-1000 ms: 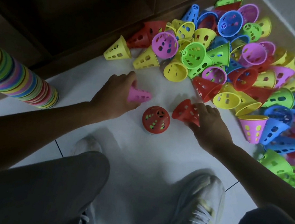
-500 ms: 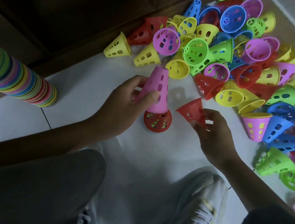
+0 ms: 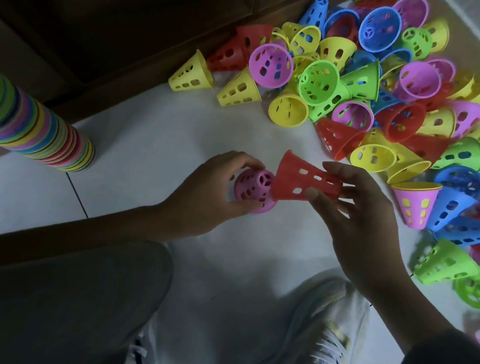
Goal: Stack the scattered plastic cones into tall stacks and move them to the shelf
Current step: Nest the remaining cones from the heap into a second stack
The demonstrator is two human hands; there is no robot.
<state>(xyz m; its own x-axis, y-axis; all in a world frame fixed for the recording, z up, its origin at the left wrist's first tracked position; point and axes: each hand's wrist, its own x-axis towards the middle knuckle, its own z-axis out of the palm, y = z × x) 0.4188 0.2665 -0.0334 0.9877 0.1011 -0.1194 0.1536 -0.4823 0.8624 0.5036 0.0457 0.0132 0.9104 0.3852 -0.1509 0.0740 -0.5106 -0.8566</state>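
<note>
A pink cone [image 3: 252, 190] stands upright on the white floor at the centre, seen from above, and covers the red cone beneath it. My left hand [image 3: 216, 187] curls round its left side. My right hand [image 3: 355, 210] pinches a red cone [image 3: 303, 180] on its side, wide mouth facing left, tilted just above the pink cone's right edge. A heap of scattered cones [image 3: 378, 90] in yellow, green, blue, pink and red fills the upper right. A tall multicoloured stack [image 3: 28, 124] rises at the left.
A dark wooden shelf unit [image 3: 108, 9] runs along the upper left behind the stack. My two white shoes [image 3: 315, 340] and dark trouser legs fill the bottom. White tiled floor [image 3: 151, 144] lies between the tall stack and the hands.
The left hand has lowered the pink cone fully onto the red cone on the floor. The right hand has lifted its red cone and brought it left, over the pink one.
</note>
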